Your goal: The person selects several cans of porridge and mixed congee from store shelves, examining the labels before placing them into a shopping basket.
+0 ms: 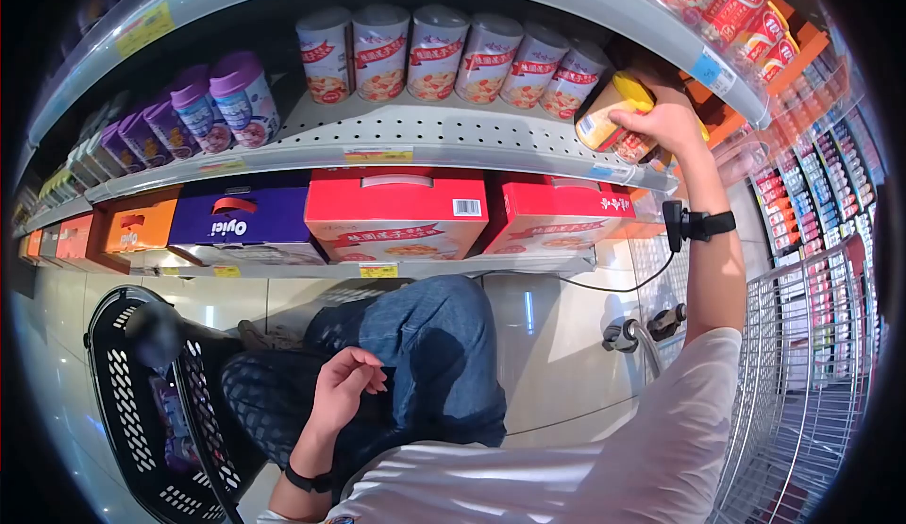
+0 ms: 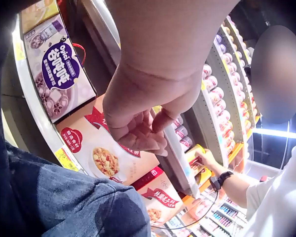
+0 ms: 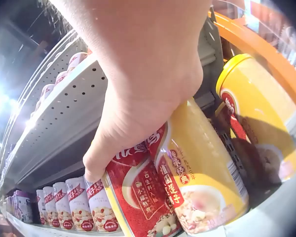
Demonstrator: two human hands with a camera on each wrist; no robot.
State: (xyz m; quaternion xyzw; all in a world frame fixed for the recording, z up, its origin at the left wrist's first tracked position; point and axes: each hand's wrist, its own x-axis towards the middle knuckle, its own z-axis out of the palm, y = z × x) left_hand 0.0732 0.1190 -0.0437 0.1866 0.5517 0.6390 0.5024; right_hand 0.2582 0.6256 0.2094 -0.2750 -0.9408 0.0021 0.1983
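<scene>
Right hand (image 1: 673, 120), curled, grips a yellow-lidded cylindrical can (image 1: 596, 129), lid toward one o'clock, long axis tilted (head view); left hand (image 1: 342, 390), loosely curled, holds nothing.

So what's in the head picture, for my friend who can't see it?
A right hand holds a yellow can at a shelf beside white cans. The left hand is empty, and a black basket stands on the floor.

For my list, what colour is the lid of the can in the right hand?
The lid is yellow, clearest in the head view.
</scene>
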